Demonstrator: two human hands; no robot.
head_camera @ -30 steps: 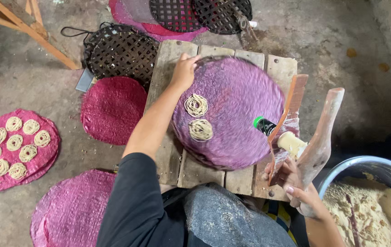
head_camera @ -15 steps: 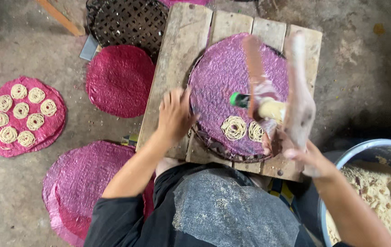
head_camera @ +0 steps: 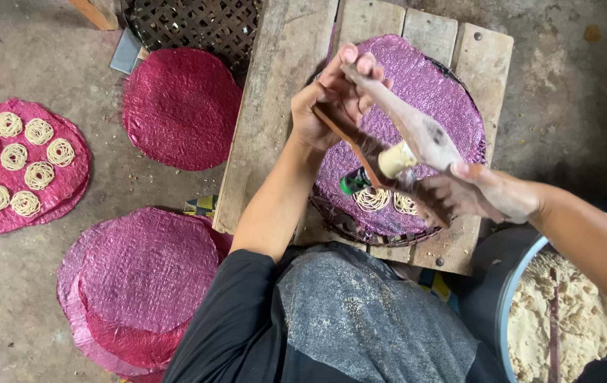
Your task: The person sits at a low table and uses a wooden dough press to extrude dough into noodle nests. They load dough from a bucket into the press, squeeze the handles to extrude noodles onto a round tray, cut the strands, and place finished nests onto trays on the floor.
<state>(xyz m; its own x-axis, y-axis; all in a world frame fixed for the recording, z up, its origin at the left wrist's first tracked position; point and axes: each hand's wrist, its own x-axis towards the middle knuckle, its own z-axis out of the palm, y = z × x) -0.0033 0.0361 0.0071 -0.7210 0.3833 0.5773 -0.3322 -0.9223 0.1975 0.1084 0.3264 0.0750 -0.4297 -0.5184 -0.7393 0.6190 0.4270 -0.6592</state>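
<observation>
A round purple woven mat (head_camera: 431, 78) lies on a dark wicker tray over a low wooden plank table (head_camera: 275, 85). Two pale noodle coils (head_camera: 387, 201) sit at the mat's near edge. I hold a wooden two-handled press (head_camera: 406, 138) above the mat. My left hand (head_camera: 332, 99) grips the far ends of its handles. My right hand (head_camera: 484, 193) grips the near end. A lump of pale dough shows at the press's barrel.
A bowl of crumbly pale dough (head_camera: 566, 319) stands at the right. On the concrete floor lie a pink mat with several coils (head_camera: 23, 167), a bare crimson mat (head_camera: 179, 106), a stack of purple mats (head_camera: 140, 280) and a wicker tray (head_camera: 197, 21).
My left hand left the mat's edge and took hold of the press handles. The press swung down over the mat. The mat has been turned, bringing the two coils to the near edge.
</observation>
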